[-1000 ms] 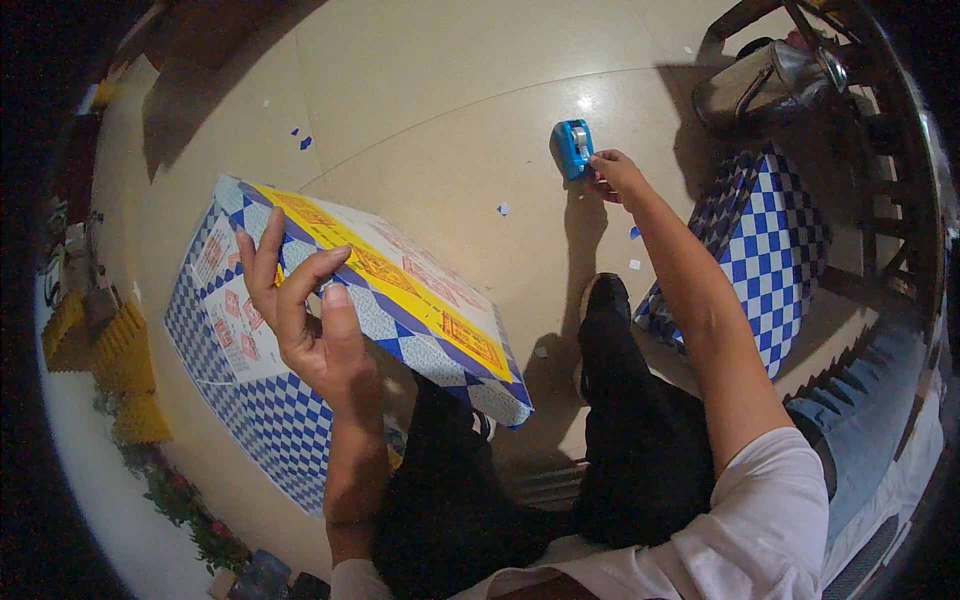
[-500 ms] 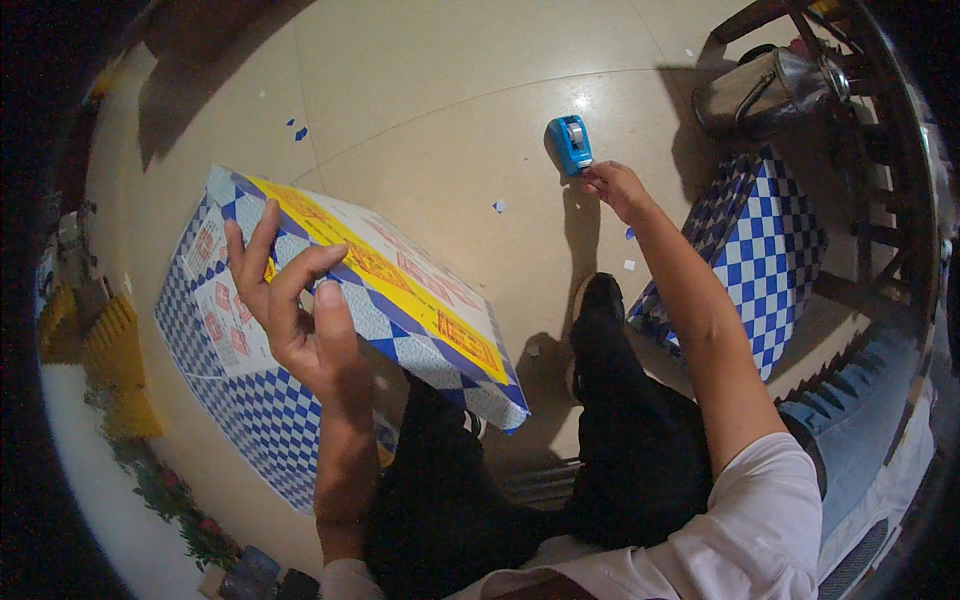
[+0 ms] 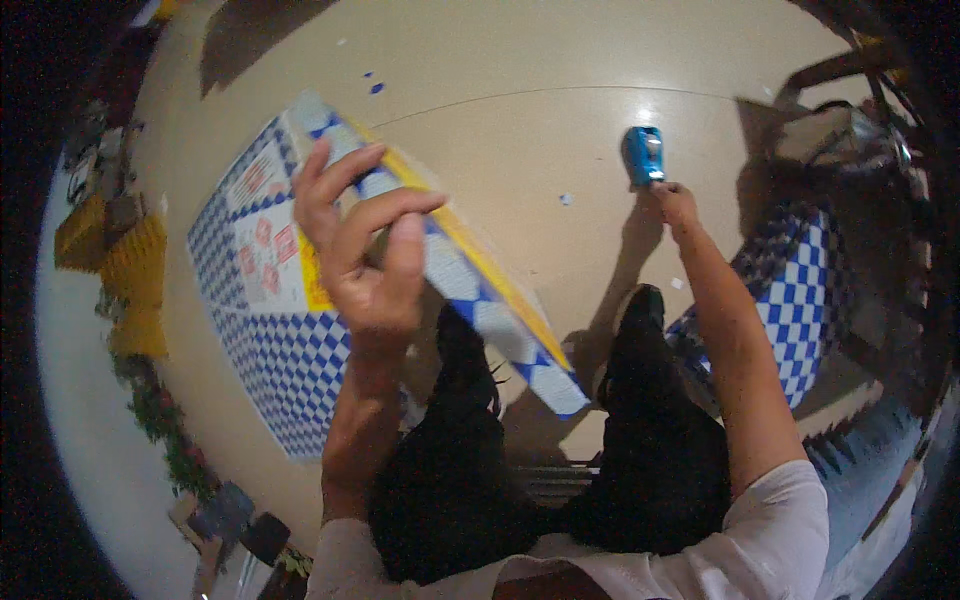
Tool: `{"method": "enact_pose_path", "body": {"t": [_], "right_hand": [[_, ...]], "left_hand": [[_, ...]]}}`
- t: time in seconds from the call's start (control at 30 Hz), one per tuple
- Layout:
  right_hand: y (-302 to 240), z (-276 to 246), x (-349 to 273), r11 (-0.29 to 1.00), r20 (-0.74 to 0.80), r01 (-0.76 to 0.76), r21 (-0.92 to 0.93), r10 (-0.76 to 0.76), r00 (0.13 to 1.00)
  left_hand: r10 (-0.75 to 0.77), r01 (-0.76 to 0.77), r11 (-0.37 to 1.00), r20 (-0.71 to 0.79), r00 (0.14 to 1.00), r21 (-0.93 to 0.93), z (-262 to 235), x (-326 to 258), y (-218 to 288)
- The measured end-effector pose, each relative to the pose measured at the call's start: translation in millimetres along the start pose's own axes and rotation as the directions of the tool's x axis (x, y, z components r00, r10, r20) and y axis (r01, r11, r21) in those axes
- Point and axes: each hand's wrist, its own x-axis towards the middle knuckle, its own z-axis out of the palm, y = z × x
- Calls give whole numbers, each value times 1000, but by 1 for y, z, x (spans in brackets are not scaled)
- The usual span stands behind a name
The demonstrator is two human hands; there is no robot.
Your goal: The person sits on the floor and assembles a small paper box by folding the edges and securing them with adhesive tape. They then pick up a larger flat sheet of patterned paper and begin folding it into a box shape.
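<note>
On the left, a large box [image 3: 285, 375] with a blue-and-white checked pattern, a yellow stripe and printed white panels leans in front of my left leg. My left hand [image 3: 365, 240] is up against its near side, fingers apart and bent, the palm and thumb not wrapped round it. Whether the fingertips touch its surface, I cannot tell. My right hand [image 3: 677, 205] reaches forward with its fingers closed at the near end of a blue tape dispenser [image 3: 647, 155] on the floor. The tape between the fingers is too small to make out clearly.
Another blue-and-white checked object [image 3: 800, 300] stands beside my right arm. Beyond it are a metal bucket [image 3: 835, 140] and dark wooden furniture [image 3: 840, 65]. Paper scraps [image 3: 565, 199] lie on the floor. Yellow objects [image 3: 135, 265] and plants stand at far left.
The view has turned left, so most things sit further right in it. My right hand stays at the dispenser's near end. My left hand remains by the box, whose yellow-striped face looks narrower.
</note>
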Motion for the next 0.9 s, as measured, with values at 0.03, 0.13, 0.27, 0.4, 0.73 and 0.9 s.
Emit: {"method": "enact_pose_path", "body": {"t": [0.03,0.13,0.27,0.4,0.73,0.9], "right_hand": [[7,-10,11,978,-136,90,-188,-116,984],[7,-15,22,801,-102,95,-591,-191,976],[21,-32,7,581,23,208,-787,-309,951],[-90,14,-102,901,400,426,-83,-362,842],[-262,90,-276,666,743,578,471,-653,148],[-255,100,-272,707,772,551,443,-613,166]], "left_hand": [[13,-13,1000,7,1000,-28,2,3,0],[10,-9,998,14,1000,-61,2,5,-2],[36,-36,999,15,999,-3,-3,12,3],[17,-18,998,16,1000,61,-8,3,-2],[17,-16,999,15,1000,-48,-1,11,-8],[40,-39,998,14,999,-54,-2,9,-12]]}}
